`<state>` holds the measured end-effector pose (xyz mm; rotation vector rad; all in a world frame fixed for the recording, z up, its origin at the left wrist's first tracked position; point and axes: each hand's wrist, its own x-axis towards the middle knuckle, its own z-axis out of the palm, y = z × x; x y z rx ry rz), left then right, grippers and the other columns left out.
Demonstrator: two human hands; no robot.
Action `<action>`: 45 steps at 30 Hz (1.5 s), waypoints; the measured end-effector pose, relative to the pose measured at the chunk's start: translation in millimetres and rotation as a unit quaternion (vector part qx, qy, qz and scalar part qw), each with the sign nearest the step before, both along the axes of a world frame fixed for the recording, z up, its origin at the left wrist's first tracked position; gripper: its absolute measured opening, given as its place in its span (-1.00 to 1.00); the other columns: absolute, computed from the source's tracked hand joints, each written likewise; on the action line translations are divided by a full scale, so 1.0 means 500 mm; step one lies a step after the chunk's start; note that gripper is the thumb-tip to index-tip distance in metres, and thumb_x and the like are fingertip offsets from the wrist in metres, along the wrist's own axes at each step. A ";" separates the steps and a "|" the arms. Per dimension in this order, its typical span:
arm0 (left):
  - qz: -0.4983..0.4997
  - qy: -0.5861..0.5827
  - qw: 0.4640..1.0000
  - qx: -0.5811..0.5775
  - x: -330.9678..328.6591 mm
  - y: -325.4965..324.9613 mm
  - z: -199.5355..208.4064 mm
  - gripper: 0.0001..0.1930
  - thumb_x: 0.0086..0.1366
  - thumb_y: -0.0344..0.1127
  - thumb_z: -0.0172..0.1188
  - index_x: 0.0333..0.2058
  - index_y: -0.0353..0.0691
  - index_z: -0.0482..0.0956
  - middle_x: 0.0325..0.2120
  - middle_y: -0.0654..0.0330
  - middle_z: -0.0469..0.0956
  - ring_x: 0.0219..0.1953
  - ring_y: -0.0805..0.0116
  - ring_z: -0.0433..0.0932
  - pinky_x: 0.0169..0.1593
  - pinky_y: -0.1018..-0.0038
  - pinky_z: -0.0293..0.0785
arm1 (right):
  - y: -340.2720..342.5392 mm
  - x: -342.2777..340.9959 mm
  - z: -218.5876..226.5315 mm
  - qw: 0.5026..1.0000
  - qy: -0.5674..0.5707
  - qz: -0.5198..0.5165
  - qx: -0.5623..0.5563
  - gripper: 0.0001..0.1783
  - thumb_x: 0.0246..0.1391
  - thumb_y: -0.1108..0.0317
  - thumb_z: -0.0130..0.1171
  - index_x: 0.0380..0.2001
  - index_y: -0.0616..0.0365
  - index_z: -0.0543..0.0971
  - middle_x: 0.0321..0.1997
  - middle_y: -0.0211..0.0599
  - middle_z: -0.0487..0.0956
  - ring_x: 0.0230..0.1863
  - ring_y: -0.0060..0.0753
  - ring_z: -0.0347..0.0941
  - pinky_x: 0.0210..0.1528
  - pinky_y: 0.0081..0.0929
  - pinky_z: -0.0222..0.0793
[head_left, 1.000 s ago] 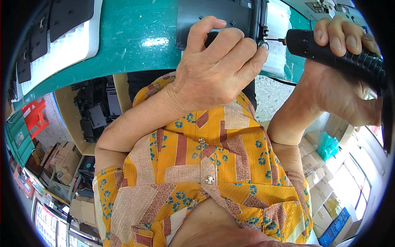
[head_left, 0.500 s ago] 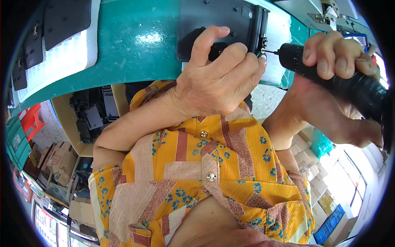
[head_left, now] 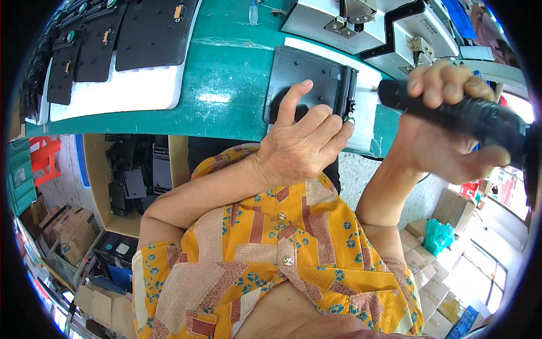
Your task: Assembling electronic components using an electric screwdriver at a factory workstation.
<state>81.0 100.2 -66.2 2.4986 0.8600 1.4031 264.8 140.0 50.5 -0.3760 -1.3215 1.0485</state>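
A flat black plastic panel [head_left: 307, 70] lies on a white sheet on the green bench, with a ridged strip and small metal parts along its right edge. My left hand [head_left: 305, 141] rests at its near right corner. The index finger is raised, and the other fingers are curled together at that edge by a small greenish round part [head_left: 350, 120]; what they pinch is mostly hidden. My right hand [head_left: 446, 118] is wrapped round a black electric screwdriver [head_left: 468, 116], held tilted to the right of the panel. Its front end is blurred, apart from the panel.
More black panels [head_left: 149, 39] lie on white foam [head_left: 147, 93] at the far left. A clear blue-tinted screwdriver [head_left: 253, 12] lies at the back, beside metal-cased equipment [head_left: 333, 25]. Below the bench stands a cardboard box [head_left: 99, 186] of dark parts. Cartons [head_left: 451, 209] stand at right.
The screwdriver's bit was at the small parts on the panel's edge; now it has drawn away from them. My left hand stays at the panel's corner. The whole view has shifted, showing more bench.
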 end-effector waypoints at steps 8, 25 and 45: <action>-0.001 0.000 1.000 0.022 0.013 0.007 -0.017 -0.70 0.05 -0.33 0.37 -0.18 -0.16 0.73 -0.38 0.34 0.53 -0.23 0.36 0.52 0.25 -0.22 0.32 | 0.118 0.047 0.010 0.999 0.033 0.009 0.016 -0.06 -0.11 -0.58 0.20 -0.05 0.13 0.60 -0.21 -0.28 0.48 -0.20 -0.31 0.40 -0.06 -0.20 0.28; -0.004 -0.010 1.000 0.024 0.017 -0.002 -0.011 -0.71 0.09 -0.34 0.33 -0.16 -0.20 0.75 -0.38 0.32 0.53 -0.21 0.37 0.53 0.25 -0.22 0.32 | 0.134 0.028 0.014 1.000 0.014 0.021 0.006 -0.09 -0.14 -0.55 0.21 -0.10 0.12 0.58 -0.25 -0.29 0.47 -0.24 -0.34 0.39 -0.11 -0.23 0.28; 0.007 -0.014 0.999 0.031 0.016 0.004 -0.015 -0.73 0.10 -0.32 0.35 -0.19 -0.19 0.76 -0.40 0.34 0.52 -0.22 0.38 0.52 0.26 -0.22 0.32 | 0.159 0.082 0.016 0.999 0.016 0.030 0.008 -0.13 -0.16 -0.52 0.23 -0.16 0.12 0.56 -0.29 -0.31 0.47 -0.30 -0.38 0.39 -0.16 -0.26 0.29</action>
